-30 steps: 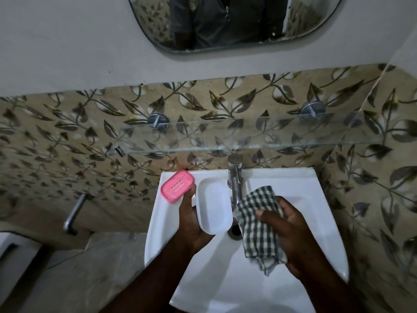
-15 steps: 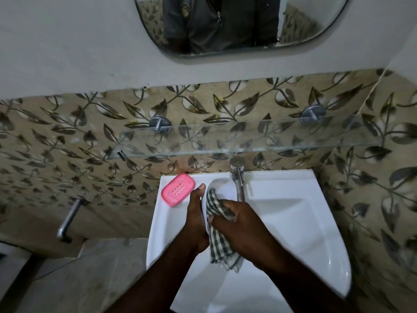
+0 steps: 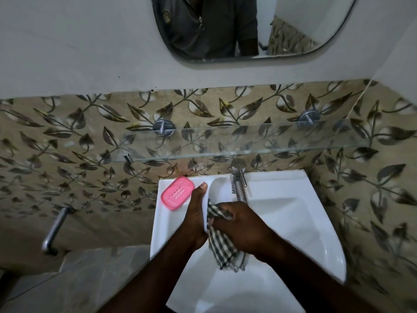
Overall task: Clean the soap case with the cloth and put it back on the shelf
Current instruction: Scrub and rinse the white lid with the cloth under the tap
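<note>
The white soap case stands on edge over the sink; the left hand grips its nine o'clock side, thumb up along the rim; the right hand, fingers curled, bunches the checked cloth and presses it into the case, hiding its lower half. A pink soap tray lies on the sink rim at nine o'clock, just beside the thumb; the tap stands at three o'clock of the case; the glass shelf runs at twelve o'clock, a mirror above it.
</note>
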